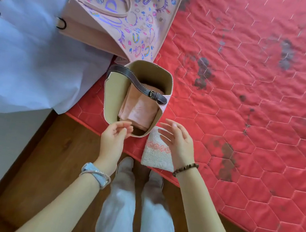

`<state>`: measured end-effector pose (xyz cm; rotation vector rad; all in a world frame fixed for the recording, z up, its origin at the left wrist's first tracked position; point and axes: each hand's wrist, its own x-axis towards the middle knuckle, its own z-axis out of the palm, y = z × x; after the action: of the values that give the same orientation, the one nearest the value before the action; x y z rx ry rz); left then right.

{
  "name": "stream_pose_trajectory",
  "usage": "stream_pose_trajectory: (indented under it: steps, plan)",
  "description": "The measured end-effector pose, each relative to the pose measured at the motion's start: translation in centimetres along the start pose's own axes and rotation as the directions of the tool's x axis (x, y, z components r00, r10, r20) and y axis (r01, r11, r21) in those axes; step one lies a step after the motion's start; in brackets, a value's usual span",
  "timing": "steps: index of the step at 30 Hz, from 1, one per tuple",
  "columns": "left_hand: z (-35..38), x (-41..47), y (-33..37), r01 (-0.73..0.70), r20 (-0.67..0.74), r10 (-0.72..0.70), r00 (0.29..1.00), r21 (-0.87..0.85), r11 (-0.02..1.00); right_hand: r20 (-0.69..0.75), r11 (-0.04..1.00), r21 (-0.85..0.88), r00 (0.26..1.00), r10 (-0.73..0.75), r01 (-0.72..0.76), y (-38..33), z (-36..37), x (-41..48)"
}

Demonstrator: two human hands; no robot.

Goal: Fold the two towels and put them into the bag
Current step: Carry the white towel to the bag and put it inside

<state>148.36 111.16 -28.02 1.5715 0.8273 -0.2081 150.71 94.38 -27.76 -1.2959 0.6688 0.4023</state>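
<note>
A small beige bag (113, 98) with a dark brown buckled strap (133, 80) stands open on the red mattress (250, 90). A folded pink towel (141, 108) lies inside it. Just right of the bag, at the mattress edge, lies a folded white towel (155, 151) with a pink pattern band. My left hand (115, 136) hovers at the bag's near rim, fingers loosely curled, holding nothing. My right hand (178, 141) hangs open above the white towel, fingers spread, and covers its right side.
A pink patterned tote bag (127, 14) lies behind the small bag. A large white bag or sheet (29, 49) fills the left. Wooden floor (53, 161) and my white-trousered legs (136, 202) are below the mattress edge.
</note>
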Motion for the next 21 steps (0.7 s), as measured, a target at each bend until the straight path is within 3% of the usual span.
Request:
stream_pose_trajectory:
  steps: [5, 10, 16, 21]
  plan:
    - [-0.3, 5.5, 0.8, 0.090, 0.057, -0.094, 0.994, 0.059, 0.994, 0.094, 0.989, -0.147, 0.995, 0.026, -0.012, 0.4, 5.1, 1.2]
    - [0.8, 11.8, 0.3, 0.323, 0.140, -0.336, 0.931, 0.108, 0.940, 0.028, 0.958, -0.249, 0.987, 0.155, -0.144, 2.5, 8.9, 5.8]
    - [1.4, 15.2, -0.2, 0.475, 0.165, -0.491, 0.855, 0.131, 0.870, -0.119, 0.936, -0.051, 0.933, 0.340, -0.348, 4.1, 11.3, 9.4]
    - [2.0, 17.1, -1.3, 0.551, 0.167, -0.573, 0.802, 0.162, 0.818, -0.134, 0.892, 0.096, 0.882, 0.451, -0.442, 5.0, 11.5, 10.9]
